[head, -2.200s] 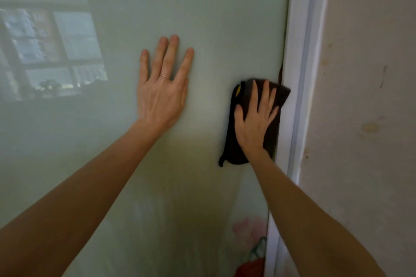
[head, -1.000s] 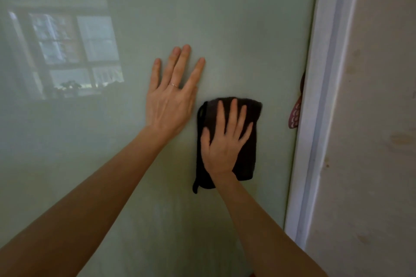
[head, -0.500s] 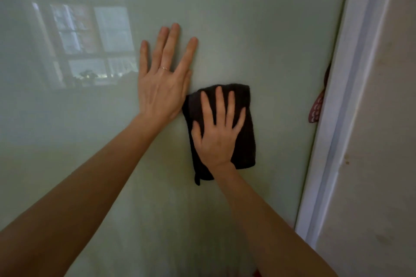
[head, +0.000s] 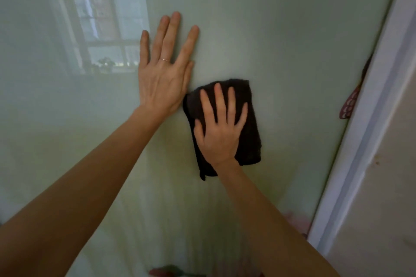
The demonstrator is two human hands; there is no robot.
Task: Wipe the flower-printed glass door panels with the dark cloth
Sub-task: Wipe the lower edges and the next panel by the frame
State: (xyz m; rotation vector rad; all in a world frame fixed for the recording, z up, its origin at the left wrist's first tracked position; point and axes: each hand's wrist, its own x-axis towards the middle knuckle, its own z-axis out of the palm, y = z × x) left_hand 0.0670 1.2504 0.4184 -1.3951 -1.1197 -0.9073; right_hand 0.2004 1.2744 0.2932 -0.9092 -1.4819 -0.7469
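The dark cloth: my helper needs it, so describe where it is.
On the green glass door panel, left of the white frame, two hands lie flat. The dark cloth is under the right hand; the left hand touches bare glass.

Glass door panel (head: 281, 29): one. Dark cloth (head: 249, 119): one. Hands: two, with the left hand (head: 162, 83) at 11 o'clock from the cloth and the right hand (head: 219, 137) on it. Ring (head: 165, 60): one. White door frame (head: 371, 130): one, at 3 o'clock. Window reflection (head: 101, 29): one, at 10 o'clock. Printed flower patches (head: 346, 108): three, partly seen.
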